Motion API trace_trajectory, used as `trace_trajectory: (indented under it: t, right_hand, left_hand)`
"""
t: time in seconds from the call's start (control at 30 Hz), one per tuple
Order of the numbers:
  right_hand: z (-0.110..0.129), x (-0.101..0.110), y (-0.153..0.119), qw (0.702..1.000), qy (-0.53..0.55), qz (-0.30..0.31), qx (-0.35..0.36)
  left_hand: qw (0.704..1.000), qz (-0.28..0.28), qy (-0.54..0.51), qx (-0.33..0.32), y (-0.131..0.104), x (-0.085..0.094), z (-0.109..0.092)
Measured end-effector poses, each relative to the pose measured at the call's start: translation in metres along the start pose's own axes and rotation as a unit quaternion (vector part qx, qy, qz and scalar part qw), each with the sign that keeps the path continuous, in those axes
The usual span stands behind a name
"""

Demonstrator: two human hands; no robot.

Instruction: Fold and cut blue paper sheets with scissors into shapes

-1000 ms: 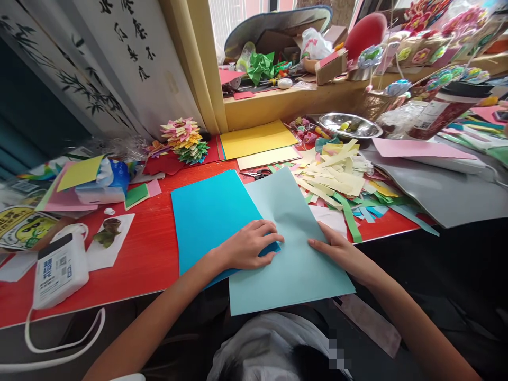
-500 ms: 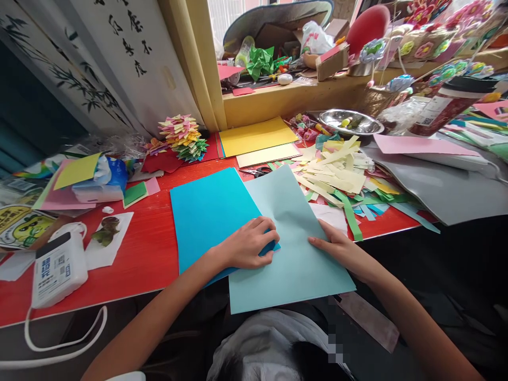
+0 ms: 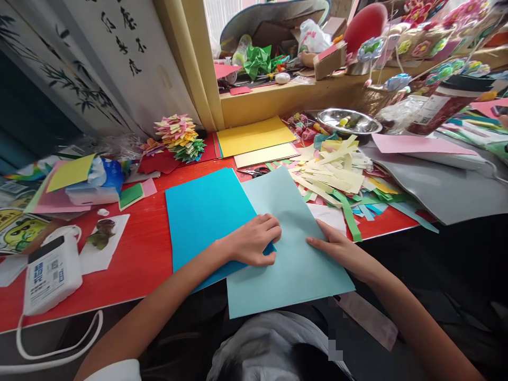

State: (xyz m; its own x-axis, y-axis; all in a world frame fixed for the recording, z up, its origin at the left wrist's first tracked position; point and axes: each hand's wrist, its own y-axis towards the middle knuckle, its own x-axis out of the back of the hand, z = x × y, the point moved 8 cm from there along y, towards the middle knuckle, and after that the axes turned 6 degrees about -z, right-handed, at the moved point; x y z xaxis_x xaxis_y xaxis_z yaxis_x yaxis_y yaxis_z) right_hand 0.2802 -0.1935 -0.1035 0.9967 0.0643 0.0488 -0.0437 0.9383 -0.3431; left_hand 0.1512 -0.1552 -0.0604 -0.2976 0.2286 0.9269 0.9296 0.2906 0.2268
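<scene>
Pale blue paper (image 3: 293, 280), at least two sheets by its doubled lower edge, lies slanted and juts over the table's front edge. My right hand (image 3: 337, 246) grips its right side, thumb on top and the other fingers partly hidden. Curled and closed, my left hand (image 3: 256, 241) presses on the pale sheet's left part, where the surface dips slightly; its fingertips are partly hidden. Under my left wrist is a stack of bright blue paper (image 3: 206, 217), its right corner beside the pale sheet. Black-handled scissors (image 3: 260, 171) lie just beyond both papers.
Cut paper strips (image 3: 337, 172) heap up behind my right hand. Yellow paper (image 3: 254, 136) and a metal bowl (image 3: 349, 123) are at the back. A folded-paper piece (image 3: 180, 137) stands left of them. A white corded device (image 3: 53, 275) sits on the red table (image 3: 138, 264).
The view has shifted slightly, so most things sit a little further left. My left hand has barely moved on the paper; both hands keep their places.
</scene>
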Motion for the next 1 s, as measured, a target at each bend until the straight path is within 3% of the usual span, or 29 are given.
trace_trajectory:
  t: [0.17, 0.6, 1.0]
  right_hand:
    - [-0.0004, 0.0017, 0.0007, 1.000, -0.018, -0.007, 0.001]
    - [-0.0012, 0.0011, -0.0001, 1.000, -0.004, -0.001, -0.001]
    - [-0.0040, 0.0015, 0.0016, 1.000, -0.002, 0.001, -0.004]
  left_hand:
    - [1.000, -0.020, -0.015, -0.006, -0.0050, 0.0042, -0.0007]
    - [1.000, 0.010, -0.024, -0.005, -0.0032, -0.0016, 0.0027]
    - [0.997, -0.034, -0.075, -0.009, -0.0059, 0.0057, 0.0050]
